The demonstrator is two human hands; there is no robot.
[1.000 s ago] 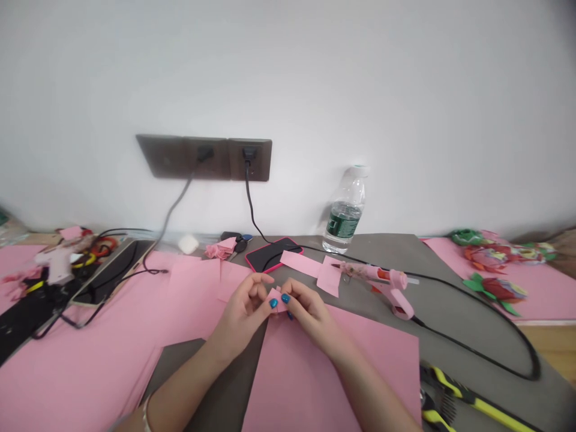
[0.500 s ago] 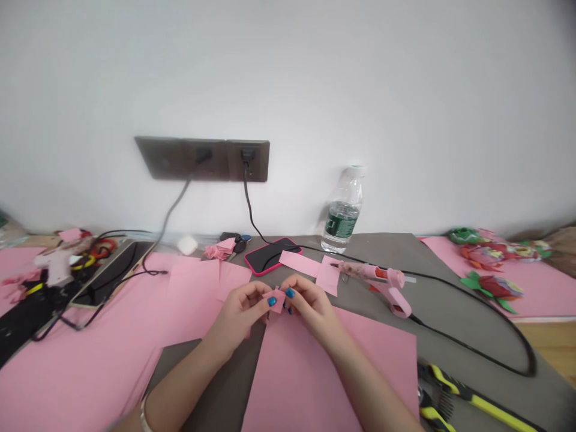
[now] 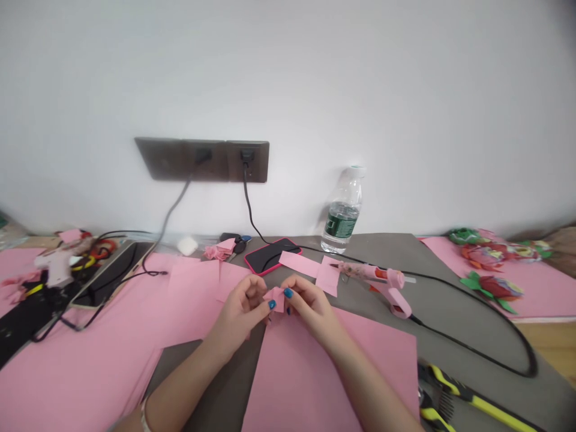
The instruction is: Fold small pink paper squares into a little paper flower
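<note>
A small folded piece of pink paper (image 3: 275, 298) is pinched between my two hands in the middle of the head view. My left hand (image 3: 243, 309) grips its left side with the thumb in front. On the other side my right hand (image 3: 310, 303) holds the paper's right edge between thumb and fingers. Below them lies a large pink sheet (image 3: 315, 372) on the grey table. Part of the folded paper is hidden by my fingers.
A pink glue gun (image 3: 373, 273) with a black cord lies to the right, near loose pink strips (image 3: 301, 264). Behind stand a water bottle (image 3: 342, 216) and a phone (image 3: 272, 256). Pliers (image 3: 450, 390) lie front right; paper flowers (image 3: 492, 287) far right.
The folded pink paper has shifted slightly between my fingertips, showing more of its top edge. My hands stay in nearly the same place.
</note>
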